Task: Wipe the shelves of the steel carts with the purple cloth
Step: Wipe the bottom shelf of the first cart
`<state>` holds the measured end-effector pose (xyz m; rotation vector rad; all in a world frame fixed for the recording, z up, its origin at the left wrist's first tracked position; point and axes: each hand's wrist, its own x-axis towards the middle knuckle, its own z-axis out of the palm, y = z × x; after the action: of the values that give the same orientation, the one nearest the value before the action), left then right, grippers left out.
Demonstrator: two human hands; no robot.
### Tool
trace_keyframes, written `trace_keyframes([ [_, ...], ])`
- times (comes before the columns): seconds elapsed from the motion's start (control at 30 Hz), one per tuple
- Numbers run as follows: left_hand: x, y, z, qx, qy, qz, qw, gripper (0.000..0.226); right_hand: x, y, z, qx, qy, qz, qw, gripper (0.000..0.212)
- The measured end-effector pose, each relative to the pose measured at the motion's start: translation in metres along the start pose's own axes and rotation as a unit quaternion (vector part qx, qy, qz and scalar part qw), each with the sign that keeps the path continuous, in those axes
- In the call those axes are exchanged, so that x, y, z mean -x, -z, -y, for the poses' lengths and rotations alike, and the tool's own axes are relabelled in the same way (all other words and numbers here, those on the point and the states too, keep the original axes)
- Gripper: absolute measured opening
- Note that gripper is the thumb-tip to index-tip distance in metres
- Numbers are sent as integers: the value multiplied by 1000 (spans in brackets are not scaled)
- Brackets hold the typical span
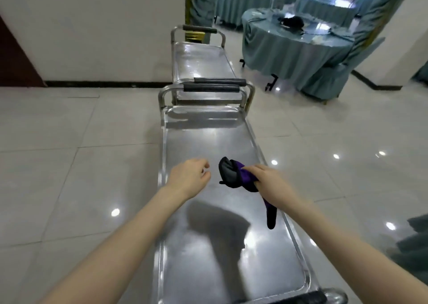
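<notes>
Head view, down onto the top shelf [208, 141] of the near steel cart [162, 123]. Right hand [269, 178] over the middle of that shelf, fingers [251, 168] curled tight round the purple cloth [234, 174]. Bunched end poking forward past the knuckles, grey-black side showing; tail dangling below the wrist towards the shelf's right rim. Cannot tell whether the bunch touches the steel.

Left hand [188, 178] just beside, above the shelf's left part, fingers loosely curled in, holding nothing, apart from the cloth. Dark shadow on the steel nearer the camera.

Padded handle [212, 87] at the shelf's far end, right up against the handle of a second steel cart [201, 58] lined up beyond. Off to the right, round table [289, 49] draped in teal, chairs [328, 79] in matching covers around it. Glossy pale floor tiles [69, 141] all round, dotted with lamp reflections.
</notes>
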<state>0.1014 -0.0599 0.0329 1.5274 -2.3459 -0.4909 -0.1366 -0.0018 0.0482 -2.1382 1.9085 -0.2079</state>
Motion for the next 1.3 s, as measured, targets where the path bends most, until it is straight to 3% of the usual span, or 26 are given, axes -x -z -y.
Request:
trace_keyframes([
  [0.2,30,-2,29,10,50,8,999,29,-9,-7,25,51,45,32,997,49],
  [0.37,47,0,21,4,152,-61,986,28,-41,-5,22,65,127,49,989,47],
  [0.67,87,-53,-69,-46,324,-93,940,28,-39,-13,-37,20,304,101,947,51],
  [0.97,123,-80,-156,-55,364,-117,923,30,5,1,-74,28,374,132,918,50],
  [1.3,128,-115,-196,-9,338,-116,934,29,35,19,-135,65,333,127,932,49],
])
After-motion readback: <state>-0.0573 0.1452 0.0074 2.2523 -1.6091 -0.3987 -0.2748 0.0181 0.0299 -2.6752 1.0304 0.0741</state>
